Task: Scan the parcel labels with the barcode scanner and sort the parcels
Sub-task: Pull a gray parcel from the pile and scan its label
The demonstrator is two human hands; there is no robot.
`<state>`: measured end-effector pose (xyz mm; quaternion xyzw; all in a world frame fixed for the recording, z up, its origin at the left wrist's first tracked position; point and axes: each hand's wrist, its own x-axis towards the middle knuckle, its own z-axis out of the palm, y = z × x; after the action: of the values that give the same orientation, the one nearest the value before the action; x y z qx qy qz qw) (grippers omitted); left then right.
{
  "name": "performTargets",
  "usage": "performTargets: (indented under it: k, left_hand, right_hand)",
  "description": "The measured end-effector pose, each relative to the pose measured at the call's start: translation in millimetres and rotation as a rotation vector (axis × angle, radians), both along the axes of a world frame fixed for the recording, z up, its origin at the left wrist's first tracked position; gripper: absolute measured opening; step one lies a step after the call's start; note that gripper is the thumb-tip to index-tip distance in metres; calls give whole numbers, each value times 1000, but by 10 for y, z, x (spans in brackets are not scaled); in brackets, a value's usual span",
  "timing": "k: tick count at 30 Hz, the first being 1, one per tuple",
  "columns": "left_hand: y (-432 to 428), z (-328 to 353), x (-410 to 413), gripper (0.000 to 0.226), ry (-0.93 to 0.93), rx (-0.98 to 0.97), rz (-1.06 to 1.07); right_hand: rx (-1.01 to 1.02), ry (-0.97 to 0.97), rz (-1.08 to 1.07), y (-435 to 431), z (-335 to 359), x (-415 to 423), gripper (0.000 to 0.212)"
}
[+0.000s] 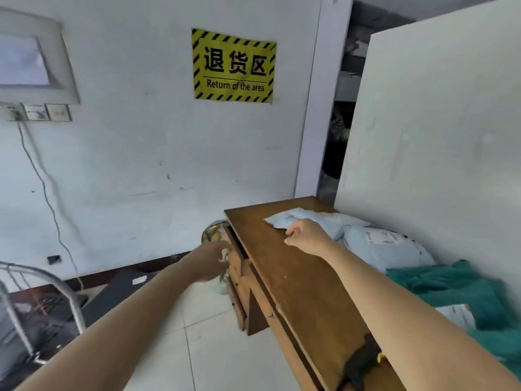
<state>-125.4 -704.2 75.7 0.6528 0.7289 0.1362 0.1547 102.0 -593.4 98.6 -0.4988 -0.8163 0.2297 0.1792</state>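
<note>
in front of me a yellow and black striped sign reading "return of the area" hangs on the white wall at upper centre, a framed screen sits above wall sockets at upper left, and a brown wooden desk crosses the lower right with a green cloth bunched at the right edge.

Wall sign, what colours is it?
The sign is yellow with black striped border and black lettering; head view.
</note>
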Motion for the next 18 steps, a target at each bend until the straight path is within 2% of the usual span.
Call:
performTargets:
  k: [5, 11, 18]
  left_hand:
    - [1284, -18, -379, 40, 38, -44, -151]
    - [2672, 221, -688, 31, -114, 58, -134]
    - [4316, -244, -433, 34, -95, -87, -420]
  right_hand:
    - [-23, 9, -192, 1163, -111, -184, 31]
    - [-97, 6, -351, 1979, -333, -217, 22]
    - [-184, -33, -587, 2700, -629, 45, 27]
